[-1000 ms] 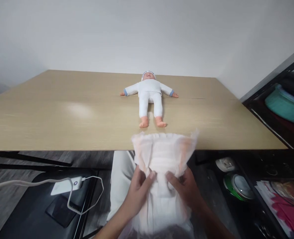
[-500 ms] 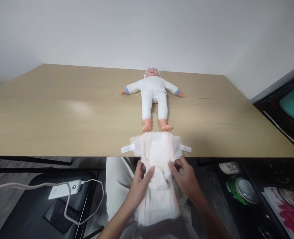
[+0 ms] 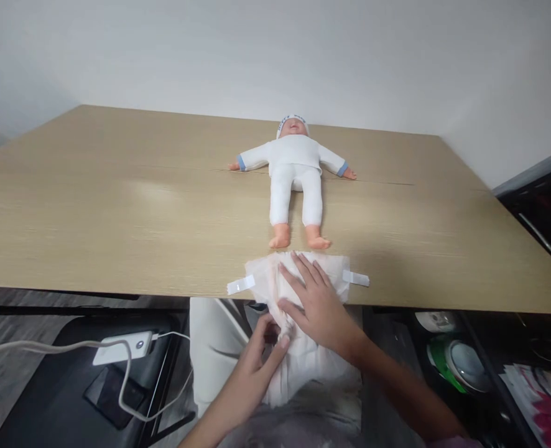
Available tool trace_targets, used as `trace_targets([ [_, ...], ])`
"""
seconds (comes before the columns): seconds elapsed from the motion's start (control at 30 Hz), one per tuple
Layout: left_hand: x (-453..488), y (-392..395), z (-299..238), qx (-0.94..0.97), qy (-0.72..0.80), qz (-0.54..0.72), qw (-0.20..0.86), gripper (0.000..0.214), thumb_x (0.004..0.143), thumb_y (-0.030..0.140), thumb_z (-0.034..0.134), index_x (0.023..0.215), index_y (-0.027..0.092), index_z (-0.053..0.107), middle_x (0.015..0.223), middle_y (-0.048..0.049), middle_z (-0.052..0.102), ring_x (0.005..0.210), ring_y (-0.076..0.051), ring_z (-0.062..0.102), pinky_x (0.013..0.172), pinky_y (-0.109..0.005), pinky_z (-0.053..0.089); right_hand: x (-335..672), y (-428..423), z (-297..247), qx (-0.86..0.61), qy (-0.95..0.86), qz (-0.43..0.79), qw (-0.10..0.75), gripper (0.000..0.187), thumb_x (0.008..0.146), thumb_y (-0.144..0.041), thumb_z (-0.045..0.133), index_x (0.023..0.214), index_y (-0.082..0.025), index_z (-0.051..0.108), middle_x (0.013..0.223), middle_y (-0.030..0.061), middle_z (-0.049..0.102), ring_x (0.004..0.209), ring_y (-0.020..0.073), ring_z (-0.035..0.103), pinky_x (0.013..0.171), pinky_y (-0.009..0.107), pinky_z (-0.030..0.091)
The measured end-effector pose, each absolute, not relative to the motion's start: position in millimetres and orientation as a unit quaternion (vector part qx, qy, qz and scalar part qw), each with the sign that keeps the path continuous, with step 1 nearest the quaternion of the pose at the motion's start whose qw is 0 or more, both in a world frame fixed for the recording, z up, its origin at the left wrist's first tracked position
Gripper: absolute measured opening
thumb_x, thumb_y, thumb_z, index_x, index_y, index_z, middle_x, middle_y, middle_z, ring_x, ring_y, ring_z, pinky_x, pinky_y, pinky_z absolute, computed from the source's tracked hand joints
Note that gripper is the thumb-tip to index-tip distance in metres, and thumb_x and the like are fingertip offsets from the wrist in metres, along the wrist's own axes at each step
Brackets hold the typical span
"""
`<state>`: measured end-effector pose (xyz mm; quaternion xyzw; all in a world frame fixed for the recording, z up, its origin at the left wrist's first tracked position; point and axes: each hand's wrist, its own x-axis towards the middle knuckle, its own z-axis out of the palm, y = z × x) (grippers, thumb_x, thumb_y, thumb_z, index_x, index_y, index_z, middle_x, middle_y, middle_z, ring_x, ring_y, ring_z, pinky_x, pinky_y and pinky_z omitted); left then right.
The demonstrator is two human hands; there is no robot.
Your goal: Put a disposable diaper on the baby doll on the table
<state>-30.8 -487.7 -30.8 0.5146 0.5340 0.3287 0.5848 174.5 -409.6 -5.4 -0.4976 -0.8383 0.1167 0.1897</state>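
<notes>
A white diaper [image 3: 263, 274] lies opened out over the table's front edge, its lower part hanging toward my lap. Its two side tapes are spread on the wood, to the left and right. My left hand [image 3: 262, 354] pinches the diaper's left edge just below the table edge. Flat on the diaper's upper middle rests my right hand [image 3: 315, 305], fingers stretched out and pointing away from me. Beyond the diaper a baby doll [image 3: 295, 162] lies on its back, arms spread, in white clothes with blue cuffs and a printed cap. Its feet are close to the diaper's far edge.
The wooden table [image 3: 117, 205] meets a pale wall at the back. At lower left, a black chair [image 3: 37, 398] holds a white power bank [image 3: 122, 350] with a cable and a dark phone [image 3: 114, 396]. A black shelf with a green-and-clear container [image 3: 462, 364] stands at right.
My right hand has let go of the diaper's right edge and moved up and inward, now flat on its upper part. My left hand still pinches the left edge. The view has shifted slightly.
</notes>
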Motion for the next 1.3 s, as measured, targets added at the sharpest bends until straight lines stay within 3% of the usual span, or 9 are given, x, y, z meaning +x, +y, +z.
trace_targets([
  [0.2, -94, -430, 6, 0.805, 0.445, 0.309, 0.241, 0.016, 0.105, 0.028, 0.068, 0.117, 0.035, 0.076, 0.108, -0.0054, 0.082, 0.100, -0.031, 0.073, 0.089, -0.043, 0.056, 175, -393, -15, -0.494, -0.843, 0.109, 0.183, 0.069, 0.115, -0.055, 0.058, 0.178, -0.028, 0.044, 0.188, 0.0102, 0.033, 0.175, 0.0338, 0.032, 0.144, 0.063, 0.029],
  [0.3, -98, -360, 14, 0.839, 0.447, 0.308, 0.052, 0.027, 0.107, 0.029, 0.065, 0.132, 0.030, 0.074, 0.130, -0.0119, 0.080, 0.118, -0.036, 0.071, 0.102, -0.050, 0.054, 175, -393, -15, -0.496, -0.842, 0.109, 0.186, 0.069, 0.115, -0.056, 0.057, 0.176, -0.028, 0.047, 0.187, 0.0100, 0.036, 0.175, 0.0339, 0.033, 0.144, 0.063, 0.029],
  [0.37, -88, -311, 16, 0.838, 0.479, 0.263, -0.012, 0.046, 0.106, 0.026, 0.063, 0.152, 0.021, 0.066, 0.154, -0.0206, 0.068, 0.139, -0.044, 0.061, 0.115, -0.060, 0.049, 174, -392, -15, -0.497, -0.841, 0.105, 0.185, 0.068, 0.115, -0.056, 0.056, 0.176, -0.027, 0.048, 0.186, 0.0103, 0.037, 0.174, 0.0336, 0.034, 0.144, 0.062, 0.028],
  [0.47, -64, -252, 19, 0.876, 0.434, 0.209, -0.026, 0.073, 0.100, 0.013, 0.061, 0.172, 0.015, 0.048, 0.176, -0.0247, 0.046, 0.159, -0.047, 0.045, 0.127, -0.064, 0.040, 173, -391, -16, -0.500, -0.841, 0.097, 0.181, 0.068, 0.116, -0.056, 0.055, 0.176, -0.025, 0.048, 0.186, 0.0120, 0.038, 0.174, 0.0339, 0.034, 0.144, 0.062, 0.028],
  [0.57, -40, -218, 26, 0.945, 0.298, 0.137, -0.001, 0.081, 0.099, 0.001, 0.049, 0.175, 0.030, 0.046, 0.188, -0.0117, 0.033, 0.169, -0.040, 0.035, 0.136, -0.063, 0.029, 172, -391, -17, -0.504, -0.840, 0.095, 0.175, 0.069, 0.115, -0.058, 0.055, 0.176, -0.024, 0.048, 0.185, 0.0126, 0.039, 0.174, 0.0344, 0.034, 0.144, 0.063, 0.027],
  [0.73, -13, -199, 41, 0.977, 0.177, 0.049, 0.105, 0.076, 0.098, -0.001, 0.047, 0.165, 0.033, 0.057, 0.183, 0.0004, 0.045, 0.172, -0.030, 0.033, 0.143, -0.053, 0.018, 172, -390, -18, -0.503, -0.842, 0.098, 0.168, 0.069, 0.116, -0.057, 0.054, 0.176, -0.025, 0.048, 0.186, 0.0130, 0.038, 0.175, 0.0349, 0.032, 0.144, 0.063, 0.026],
  [0.93, 8, -182, 34, 0.992, 0.115, 0.053, 0.007, 0.056, 0.097, 0.020, 0.062, 0.153, 0.023, 0.065, 0.166, -0.0121, 0.063, 0.142, -0.040, 0.058, 0.122, -0.052, 0.039, 174, -389, -12, -0.500, -0.844, 0.111, 0.162, 0.069, 0.115, -0.057, 0.056, 0.176, -0.024, 0.048, 0.187, 0.0135, 0.036, 0.175, 0.0334, 0.032, 0.145, 0.062, 0.026],
  [1.07, 20, -164, 23, 0.991, 0.063, 0.101, -0.065, 0.036, 0.104, 0.036, 0.058, 0.135, 0.024, 0.073, 0.147, -0.0164, 0.073, 0.118, -0.037, 0.065, 0.102, -0.050, 0.046, 178, -385, -9, -0.496, -0.844, 0.131, 0.155, 0.070, 0.114, -0.057, 0.057, 0.176, -0.026, 0.047, 0.187, 0.0118, 0.034, 0.176, 0.0322, 0.030, 0.145, 0.062, 0.027],
  [1.3, 30, -147, 60, 0.966, 0.029, 0.250, 0.066, 0.035, 0.105, 0.050, 0.060, 0.124, 0.026, 0.076, 0.132, -0.0142, 0.079, 0.111, -0.034, 0.067, 0.100, -0.050, 0.049, 186, -357, -8, -0.484, -0.852, 0.158, 0.118, 0.075, 0.114, -0.065, 0.053, 0.180, -0.032, 0.040, 0.190, 0.0068, 0.027, 0.179, 0.0305, 0.023, 0.147, 0.062, 0.022],
])
